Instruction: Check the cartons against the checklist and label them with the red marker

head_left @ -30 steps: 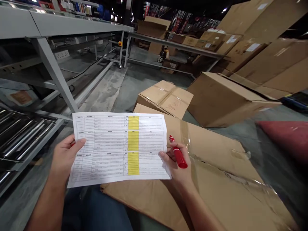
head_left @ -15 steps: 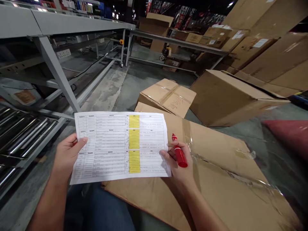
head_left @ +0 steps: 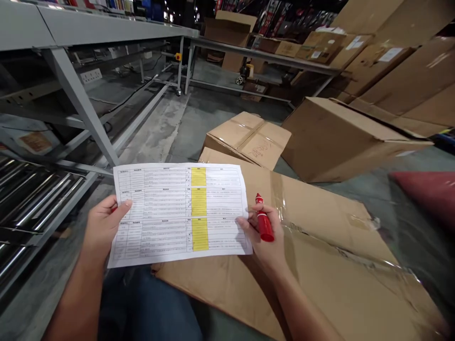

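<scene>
I hold a printed sheet (head_left: 167, 213) with tables and yellow-marked columns flat in front of me, between both hands. My left hand (head_left: 103, 227) pinches its left edge, thumb on top, with something small and red showing behind the fingers. My right hand (head_left: 265, 239) grips the right edge and also holds a red marker (head_left: 263, 223), which points up and away. Under the sheet lies a large taped cardboard box (head_left: 320, 255), resting against my knees.
A smaller sealed box (head_left: 249, 138) with writing on it and a big box (head_left: 341, 139) sit on the concrete floor ahead. Grey metal tables (head_left: 88, 33) and a roller conveyor (head_left: 31, 203) stand to the left. More cartons (head_left: 391, 61) are stacked at the right; a red object (head_left: 426, 194) lies there too.
The view has drifted slightly, so the sheet and both hands sit a little higher and further right. Both hands keep the same grip.
</scene>
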Motion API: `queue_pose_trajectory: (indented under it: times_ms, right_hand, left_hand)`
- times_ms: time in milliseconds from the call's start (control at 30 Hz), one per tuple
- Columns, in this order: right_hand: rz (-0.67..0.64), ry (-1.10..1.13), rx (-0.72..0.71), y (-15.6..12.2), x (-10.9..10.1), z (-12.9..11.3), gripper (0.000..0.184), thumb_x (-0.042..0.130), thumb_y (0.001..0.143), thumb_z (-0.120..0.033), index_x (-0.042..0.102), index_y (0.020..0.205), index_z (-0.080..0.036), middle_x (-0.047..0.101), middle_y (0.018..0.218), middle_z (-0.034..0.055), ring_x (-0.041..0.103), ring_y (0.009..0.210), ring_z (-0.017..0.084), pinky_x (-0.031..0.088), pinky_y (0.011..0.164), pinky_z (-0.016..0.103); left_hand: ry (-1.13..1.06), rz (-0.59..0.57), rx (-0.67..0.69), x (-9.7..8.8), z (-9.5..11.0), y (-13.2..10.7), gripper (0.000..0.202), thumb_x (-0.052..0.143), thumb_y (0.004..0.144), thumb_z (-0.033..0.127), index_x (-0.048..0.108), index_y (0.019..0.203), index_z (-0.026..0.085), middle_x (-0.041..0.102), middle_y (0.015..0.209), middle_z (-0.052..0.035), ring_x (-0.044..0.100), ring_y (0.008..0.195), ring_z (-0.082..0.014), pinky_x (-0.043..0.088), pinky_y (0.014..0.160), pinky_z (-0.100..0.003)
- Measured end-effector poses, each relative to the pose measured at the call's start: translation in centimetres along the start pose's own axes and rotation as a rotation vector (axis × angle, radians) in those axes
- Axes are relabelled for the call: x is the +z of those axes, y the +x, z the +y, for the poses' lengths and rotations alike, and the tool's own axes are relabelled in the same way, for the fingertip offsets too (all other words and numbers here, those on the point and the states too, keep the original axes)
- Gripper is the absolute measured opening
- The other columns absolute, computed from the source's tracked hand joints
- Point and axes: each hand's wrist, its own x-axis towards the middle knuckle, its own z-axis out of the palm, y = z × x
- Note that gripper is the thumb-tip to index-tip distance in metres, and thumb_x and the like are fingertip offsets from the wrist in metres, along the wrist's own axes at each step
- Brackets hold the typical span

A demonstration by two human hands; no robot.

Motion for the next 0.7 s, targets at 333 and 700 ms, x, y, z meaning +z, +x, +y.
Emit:
queue_pose_trajectory:
  times_ms: [333, 700]
  right_hand:
    - [-0.017, 0.061, 0.023, -0.22, 0.22, -0.67, 0.039, 0.078, 0.076, -0.034, 0.053, 0.105, -0.028, 0.057, 0.081, -0.0032, 0.056, 0.07, 0.012, 0.046, 0.069, 0.028]
    - [-0.049, -0.003, -0.025, -0.33, 0.3, -0.51, 0.039, 0.077, 0.076, -0.037, 0.051, 0.102, -0.025, 0.053, 0.08, -0.0026, 0.054, 0.069, 0.013, 0.047, 0.067, 0.029]
  left_hand:
    - [0.024, 0.018, 0.033, 0.1, 0.25, -0.16, 0.033, 0.084, 0.068, 0.036, 0.075, 0.095, 0.021, 0.075, 0.082, -0.0015, 0.068, 0.071, -0.0164, 0.055, 0.064, -0.023]
    - [0.006, 0.047, -0.031, 0.1, 0.53, 0.06, 0.034, 0.087, 0.06, 0.032, 0.074, 0.088, 0.018, 0.074, 0.073, 0.0002, 0.066, 0.066, -0.0157, 0.052, 0.059, -0.02]
